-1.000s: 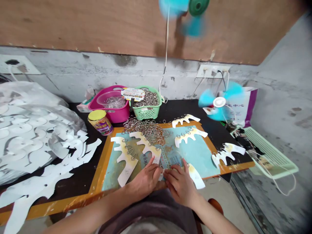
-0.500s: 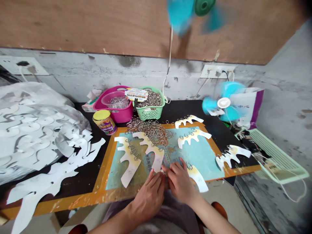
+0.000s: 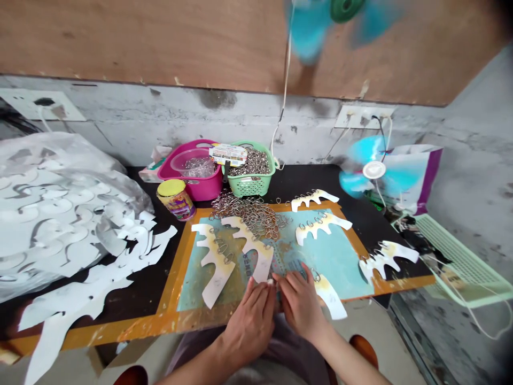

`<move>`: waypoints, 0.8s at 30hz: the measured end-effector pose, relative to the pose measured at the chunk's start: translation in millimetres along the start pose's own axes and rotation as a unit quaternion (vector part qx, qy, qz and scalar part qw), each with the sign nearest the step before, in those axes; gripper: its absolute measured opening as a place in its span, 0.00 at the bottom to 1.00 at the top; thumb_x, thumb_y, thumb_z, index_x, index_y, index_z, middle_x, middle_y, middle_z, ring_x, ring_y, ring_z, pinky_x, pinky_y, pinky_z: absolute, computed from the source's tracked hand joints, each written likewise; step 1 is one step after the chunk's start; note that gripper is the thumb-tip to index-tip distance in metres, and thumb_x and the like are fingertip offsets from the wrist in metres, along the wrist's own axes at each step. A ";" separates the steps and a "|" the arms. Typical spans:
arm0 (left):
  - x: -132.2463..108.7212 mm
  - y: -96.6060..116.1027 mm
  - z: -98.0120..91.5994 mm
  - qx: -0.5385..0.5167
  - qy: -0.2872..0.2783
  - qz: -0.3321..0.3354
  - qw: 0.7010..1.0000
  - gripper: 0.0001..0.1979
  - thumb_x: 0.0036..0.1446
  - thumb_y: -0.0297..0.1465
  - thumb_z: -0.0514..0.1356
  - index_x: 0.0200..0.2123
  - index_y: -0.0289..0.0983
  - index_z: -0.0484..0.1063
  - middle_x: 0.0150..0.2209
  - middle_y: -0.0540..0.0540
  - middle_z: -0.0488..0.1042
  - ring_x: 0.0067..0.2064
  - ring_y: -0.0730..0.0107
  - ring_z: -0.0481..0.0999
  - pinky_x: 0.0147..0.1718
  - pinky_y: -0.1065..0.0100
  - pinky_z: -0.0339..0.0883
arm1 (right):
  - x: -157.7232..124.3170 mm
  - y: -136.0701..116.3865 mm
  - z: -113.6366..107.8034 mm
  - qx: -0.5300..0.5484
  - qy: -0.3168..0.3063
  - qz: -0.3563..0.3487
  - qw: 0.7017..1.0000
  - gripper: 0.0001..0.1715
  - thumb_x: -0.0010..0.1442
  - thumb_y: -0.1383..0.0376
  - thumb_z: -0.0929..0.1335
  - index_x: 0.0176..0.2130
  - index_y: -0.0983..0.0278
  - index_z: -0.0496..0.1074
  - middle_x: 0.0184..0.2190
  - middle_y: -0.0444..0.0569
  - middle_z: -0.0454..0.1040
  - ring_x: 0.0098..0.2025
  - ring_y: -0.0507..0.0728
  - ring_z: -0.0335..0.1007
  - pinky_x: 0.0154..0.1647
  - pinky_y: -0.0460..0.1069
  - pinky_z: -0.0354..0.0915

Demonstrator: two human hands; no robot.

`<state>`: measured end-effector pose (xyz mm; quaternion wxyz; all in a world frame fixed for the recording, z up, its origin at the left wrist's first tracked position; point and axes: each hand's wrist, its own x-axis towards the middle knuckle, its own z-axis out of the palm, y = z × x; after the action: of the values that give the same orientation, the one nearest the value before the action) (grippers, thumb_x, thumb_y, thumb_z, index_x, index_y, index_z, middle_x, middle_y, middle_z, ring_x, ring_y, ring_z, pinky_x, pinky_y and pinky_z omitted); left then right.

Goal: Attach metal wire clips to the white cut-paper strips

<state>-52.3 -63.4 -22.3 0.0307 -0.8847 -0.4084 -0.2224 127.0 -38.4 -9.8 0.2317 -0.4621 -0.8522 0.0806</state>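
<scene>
Head view, looking down onto a black work table (image 3: 304,179). A teal mat (image 3: 332,256) with an orange border lies on the table, and both hands work at its near edge. The left hand (image 3: 250,329) and right hand (image 3: 300,307) sit close together, palms down. The left hand's fingers (image 3: 260,294) and the right hand's fingers (image 3: 290,283) are bent, with their tips almost meeting at the near end of a scalloped white card (image 3: 256,251). Whether they grip the card or a small metal ring cannot be determined from this view.

Five more scalloped white cards lie on the mat or overlap its edge. One near card (image 3: 331,297) lies just right of the right hand, with a ring at its upper end. A left card (image 3: 212,262) lies beside the central card and carries rings along its edge. Two cards (image 3: 323,224) (image 3: 312,199) lie toward the far side, and one (image 3: 387,256) lies at the right edge.

A loose pile of metal rings (image 3: 250,214) rests at the far edge of the mat. Beyond it stand a green plastic basket (image 3: 252,182) filled with rings and a pink plastic tub (image 3: 208,190). A yellow-lidded can (image 3: 175,200) stands left of the mat. Farther left lies a heap of white cut-card offcuts (image 3: 60,214).
</scene>
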 end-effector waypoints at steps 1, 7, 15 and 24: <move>0.4 0.3 -1.0 0.001 -0.008 -0.010 1.000 0.21 0.60 0.26 0.51 0.55 0.28 0.69 0.51 0.34 0.75 0.57 0.51 0.70 0.62 0.47 0.57 | -1.1 0.0 -1.6 0.014 0.001 -0.001 1.000 0.24 0.62 0.73 0.61 0.57 0.65 0.66 0.39 0.53 0.72 0.46 0.63 0.66 0.63 0.69 0.43; 1.5 -1.3 -5.9 0.054 -0.022 0.005 0.998 0.20 0.63 0.30 0.51 0.56 0.30 0.69 0.58 0.36 0.71 0.65 0.49 0.59 0.66 0.38 0.22 | -6.8 -1.3 -8.3 0.042 -0.001 -0.014 0.999 0.13 0.62 0.73 0.62 0.45 0.63 0.69 0.39 0.51 0.73 0.48 0.63 0.65 0.65 0.69 0.39; -3.6 3.5 7.7 0.067 0.004 0.000 0.998 0.21 0.66 0.31 0.48 0.54 0.27 0.71 0.56 0.34 0.73 0.64 0.56 0.63 0.68 0.50 0.25 | -5.7 -8.6 -9.1 -0.017 -0.027 -0.008 0.999 0.05 0.60 0.71 0.64 0.38 0.63 0.68 0.36 0.50 0.72 0.48 0.63 0.65 0.66 0.69 0.40; -1.2 10.0 2.0 0.068 -0.006 -0.073 0.995 0.20 0.61 0.32 0.54 0.54 0.34 0.71 0.59 0.36 0.69 0.67 0.48 0.55 0.66 0.39 0.22 | 13.0 -0.2 -19.4 0.060 -0.009 0.055 0.997 0.15 0.64 0.72 0.62 0.50 0.61 0.67 0.39 0.50 0.72 0.45 0.61 0.67 0.63 0.67 0.48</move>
<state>-44.9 -70.4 -23.4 0.0718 -0.8495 -0.4866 -0.1910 129.9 -29.2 11.5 0.2468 -0.4932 -0.8209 0.1482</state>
